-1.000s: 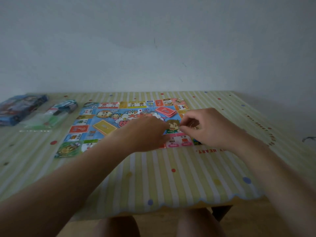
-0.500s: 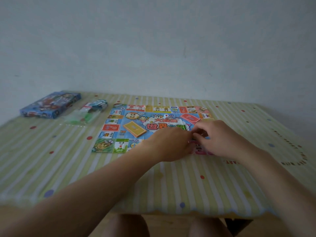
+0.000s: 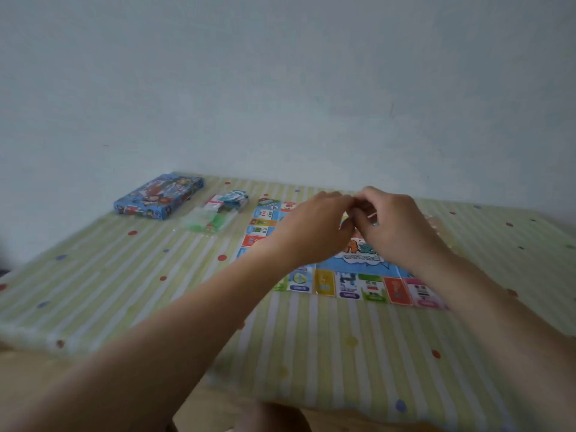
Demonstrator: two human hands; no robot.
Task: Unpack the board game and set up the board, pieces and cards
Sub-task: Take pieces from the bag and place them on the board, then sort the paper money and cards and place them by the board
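Note:
The colourful game board lies flat on the striped table, partly hidden behind my hands. Both hands are lifted a little above the board's middle, fingertips meeting. My left hand and my right hand have curled fingers and pinch a small piece between them. That piece is almost wholly hidden, so I cannot tell what kind it is. Any cards on the board are covered by my hands.
The blue game box lies at the far left near the wall. Between it and the board sit a clear bag with green pieces and a wrapped packet of cards. The table's near edge runs just below my forearms.
Both hands have risen from the board's near right part to above its middle, fingertips now together. My view has swung right and down, so the board and box sit further left.

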